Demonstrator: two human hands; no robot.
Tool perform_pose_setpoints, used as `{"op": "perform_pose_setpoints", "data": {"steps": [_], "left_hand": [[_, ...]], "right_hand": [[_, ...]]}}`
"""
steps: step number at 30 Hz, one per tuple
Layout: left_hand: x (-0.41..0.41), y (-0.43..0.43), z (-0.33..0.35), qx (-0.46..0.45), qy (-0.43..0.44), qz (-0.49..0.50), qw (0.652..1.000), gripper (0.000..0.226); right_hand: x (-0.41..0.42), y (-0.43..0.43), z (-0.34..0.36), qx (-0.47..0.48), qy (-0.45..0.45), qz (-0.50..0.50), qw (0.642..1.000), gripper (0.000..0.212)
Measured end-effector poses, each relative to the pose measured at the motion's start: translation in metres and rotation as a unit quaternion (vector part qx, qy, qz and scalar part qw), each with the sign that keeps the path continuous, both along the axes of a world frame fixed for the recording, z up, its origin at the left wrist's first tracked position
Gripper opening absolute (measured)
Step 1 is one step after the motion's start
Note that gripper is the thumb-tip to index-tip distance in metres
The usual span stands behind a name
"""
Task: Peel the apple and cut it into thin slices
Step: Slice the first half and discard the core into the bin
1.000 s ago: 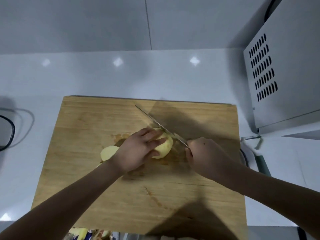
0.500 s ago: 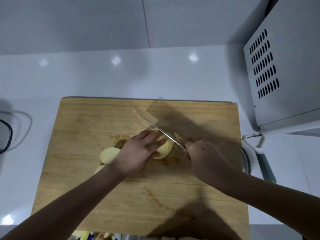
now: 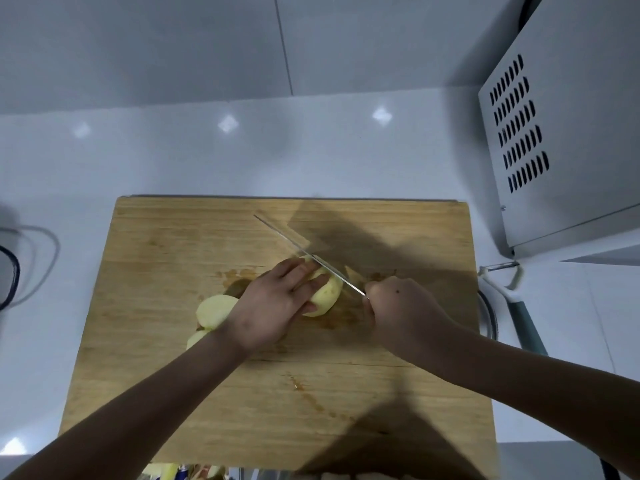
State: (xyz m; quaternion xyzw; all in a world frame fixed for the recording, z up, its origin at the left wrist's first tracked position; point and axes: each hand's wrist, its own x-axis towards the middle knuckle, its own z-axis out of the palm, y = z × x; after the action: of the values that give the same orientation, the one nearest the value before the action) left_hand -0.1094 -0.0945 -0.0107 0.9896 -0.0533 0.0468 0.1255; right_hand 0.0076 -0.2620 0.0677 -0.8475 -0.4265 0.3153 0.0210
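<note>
A peeled, pale yellow apple piece (image 3: 325,296) lies in the middle of the wooden cutting board (image 3: 166,258). My left hand (image 3: 273,303) presses down on it from the left, fingers over its top. My right hand (image 3: 398,306) grips the handle of a knife (image 3: 304,252); the thin blade runs up and to the left across the apple's right side. Another peeled apple piece (image 3: 214,310) lies just left of my left wrist, with a smaller one (image 3: 197,339) below it. A thin slice (image 3: 353,273) lies in shadow right of the blade.
A white appliance with vent slots (image 3: 561,126) stands at the back right. A peeler with a teal handle (image 3: 519,299) lies on the white counter (image 3: 207,154) right of the board. A dark cable (image 3: 14,275) loops at the far left. Scraps (image 3: 173,472) show below the board's near edge.
The knife has shifted slightly left along the apple piece and my right hand moved down a little. A slice has come off to the right of the blade. My left hand stays put.
</note>
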Motion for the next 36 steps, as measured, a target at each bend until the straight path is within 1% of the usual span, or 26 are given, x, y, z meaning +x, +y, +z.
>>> {"op": "perform_pose_setpoints", "data": {"steps": [3, 6, 9, 16, 24, 27, 30, 33, 36], "left_hand": [[0.000, -0.001, 0.001, 0.008, 0.008, 0.001, 1.000, 0.043], [-0.001, 0.001, -0.001, 0.001, 0.016, -0.001, 1.000, 0.042], [-0.002, 0.001, -0.001, -0.009, 0.017, -0.001, 1.000, 0.042], [-0.001, 0.002, -0.001, 0.001, 0.000, -0.011, 1.000, 0.042], [-0.001, 0.002, -0.004, -0.004, -0.011, -0.009, 1.000, 0.041], [-0.002, 0.003, -0.004, -0.008, 0.001, -0.006, 1.000, 0.042], [-0.002, 0.002, -0.003, -0.005, 0.013, -0.008, 1.000, 0.043], [-0.003, 0.003, -0.003, -0.013, -0.003, -0.006, 1.000, 0.038], [-0.004, 0.002, -0.004, -0.033, -0.013, -0.006, 0.999, 0.048]], "right_hand": [[0.001, 0.009, -0.013, -0.008, -0.006, -0.012, 1.000, 0.012], [0.002, 0.011, -0.021, 0.006, -0.011, -0.015, 1.000, 0.013], [0.001, 0.003, -0.015, 0.021, -0.016, -0.004, 1.000, 0.015], [-0.002, -0.013, 0.006, 0.051, -0.015, 0.011, 0.999, 0.017], [-0.002, 0.009, -0.012, -0.013, -0.005, -0.009, 1.000, 0.018], [-0.002, 0.014, -0.023, 0.007, -0.005, -0.022, 1.000, 0.020], [-0.001, 0.010, -0.022, 0.025, -0.005, -0.034, 0.999, 0.016], [-0.003, 0.002, -0.013, 0.033, -0.001, -0.015, 0.999, 0.014], [-0.006, -0.011, -0.003, 0.043, -0.005, 0.000, 0.999, 0.015]]}}
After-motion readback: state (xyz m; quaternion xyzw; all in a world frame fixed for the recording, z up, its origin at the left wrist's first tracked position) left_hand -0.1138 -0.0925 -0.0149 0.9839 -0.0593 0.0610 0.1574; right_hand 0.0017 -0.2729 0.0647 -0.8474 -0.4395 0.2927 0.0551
